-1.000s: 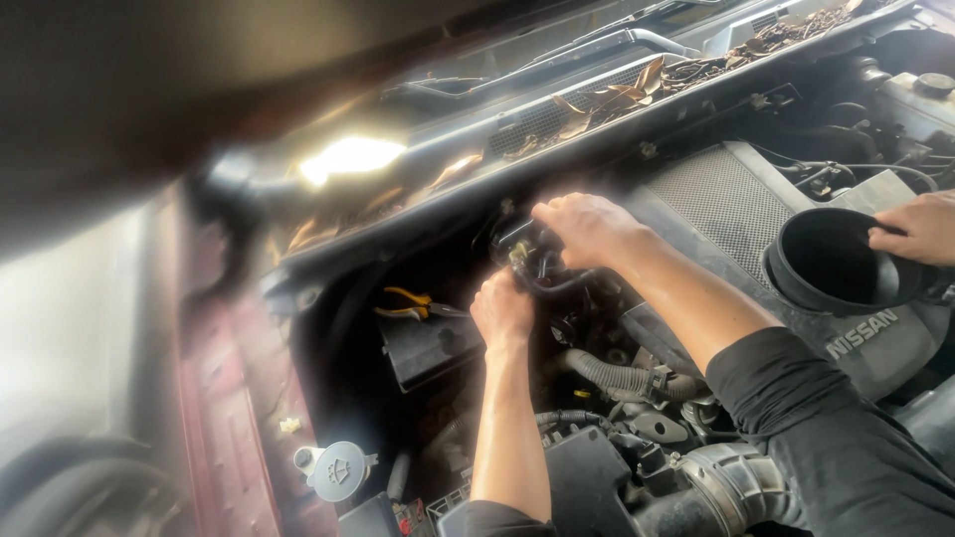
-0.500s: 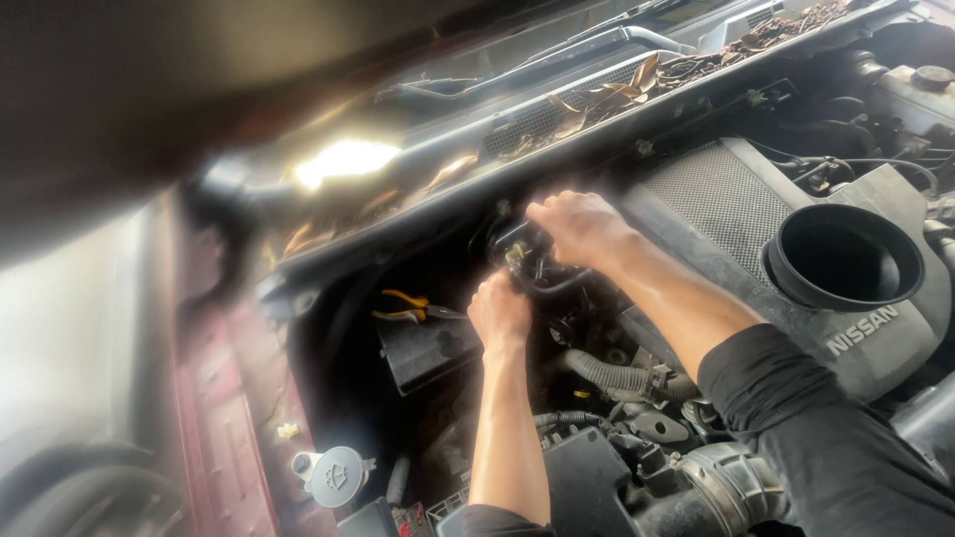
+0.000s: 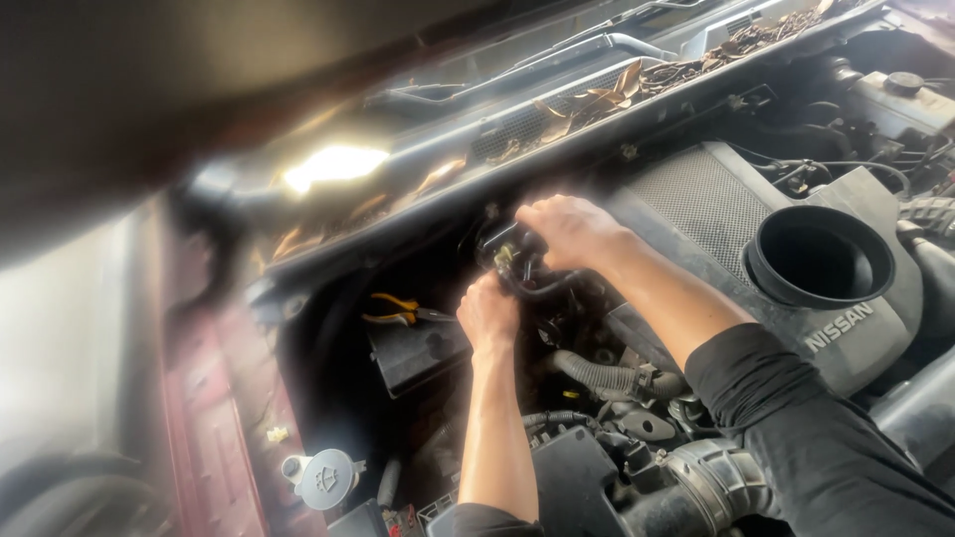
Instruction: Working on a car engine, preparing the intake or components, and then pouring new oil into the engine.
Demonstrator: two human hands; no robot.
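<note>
Two hands [image 3: 487, 313] [image 3: 562, 231], one black hose [image 3: 537, 288]

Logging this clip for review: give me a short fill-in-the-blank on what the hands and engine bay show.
1. Both hands, left hand and right hand, grip a black ____ near the firewall.
2. The pliers left of the hands have ____ handles.
3. Dry ____ lie along the cowl.
4. The round intake opening sits to the ____ of the hands.

Missing words: hose; yellow; leaves; right
</note>
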